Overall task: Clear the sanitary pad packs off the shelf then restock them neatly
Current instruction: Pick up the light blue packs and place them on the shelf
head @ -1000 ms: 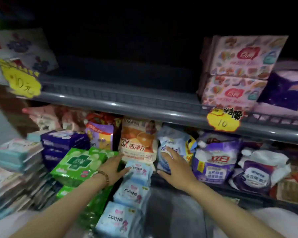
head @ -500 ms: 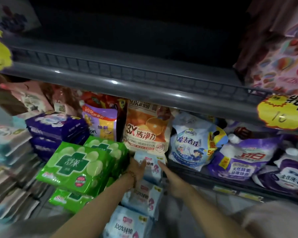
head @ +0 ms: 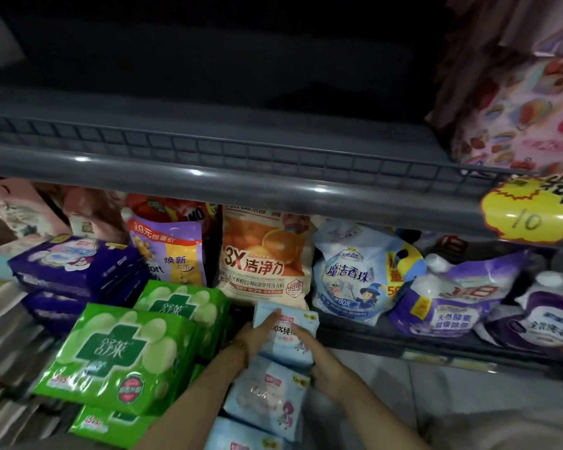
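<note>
Both of my hands are on the pale-blue pack (head: 285,332) that lies just in front of the foot of the orange detergent bag (head: 262,254), on top of a short line of matching packs (head: 267,394) running from that bag back toward me. My left hand (head: 259,332) is curled round the pack's left edge, fingers lapped over its printed face, and it reaches closer to the orange bag. My right hand (head: 319,358) clasps the right side with the thumb laid across the top. Its fingers go under the pack, so I can't see how far they wrap. The pack lies flat, face up, with its print reading across from one hand to the other, so I judge its longer side runs left to right, parallel to the front of the orange bag. The pack is between my palms, so neither hand has to reach, and I judge the way out is straight up and toward me, away from the orange bag. The bare shelf (head: 241,186) with the wire rail sits directly above the orange bag, and I take it that the packs go back there. To get there the pack would have to rise clear of the bag's top and pass over that rail. The green packs (head: 124,355) crowd the left side of the orange bag, close to my left wrist, so I would keep that elbow tucked in.
</note>
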The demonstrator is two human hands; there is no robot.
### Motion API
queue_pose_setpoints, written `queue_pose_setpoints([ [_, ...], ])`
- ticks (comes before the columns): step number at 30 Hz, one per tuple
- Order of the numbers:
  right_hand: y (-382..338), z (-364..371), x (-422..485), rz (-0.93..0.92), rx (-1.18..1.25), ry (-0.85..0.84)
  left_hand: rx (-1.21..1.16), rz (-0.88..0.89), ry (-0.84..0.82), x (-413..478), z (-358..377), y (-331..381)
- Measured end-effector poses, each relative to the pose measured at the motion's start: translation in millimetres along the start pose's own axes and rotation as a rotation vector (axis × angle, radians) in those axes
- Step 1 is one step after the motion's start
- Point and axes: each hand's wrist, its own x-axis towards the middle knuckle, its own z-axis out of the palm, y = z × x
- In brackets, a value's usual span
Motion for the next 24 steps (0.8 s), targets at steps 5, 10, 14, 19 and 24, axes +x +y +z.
queue_pose_setpoints([
  [5, -18.7, -5.3, -41.3, -0.21, 0.04, -0.042, 0.019, 0.172, -0.052, -49.8, 18.9, 24.6],
  [10, -38.2, -14.2, -87.0, -0.333, -0.032, -0.018, 0.147, 0.413, -0.064, -110.8, 38.3, 53.5],
  [14, -36.5, -9.5, -117.6, -0.399, -0.107, 0.005, 0.169, 0.522, -0.08, -134.3, 42.3, 56.0],
  [19, -27.0, -1.3, -142.4, -0.488, -0.091, -0.013, 0.236, 0.575, -0.08, -154.9, 41.0, 51.6],
  [24, -32.6, 22.1, -150.4, -0.542, -0.079, -0.045, 0.217, 0.637, -0.051, -165.2, 25.0, 52.6],
])
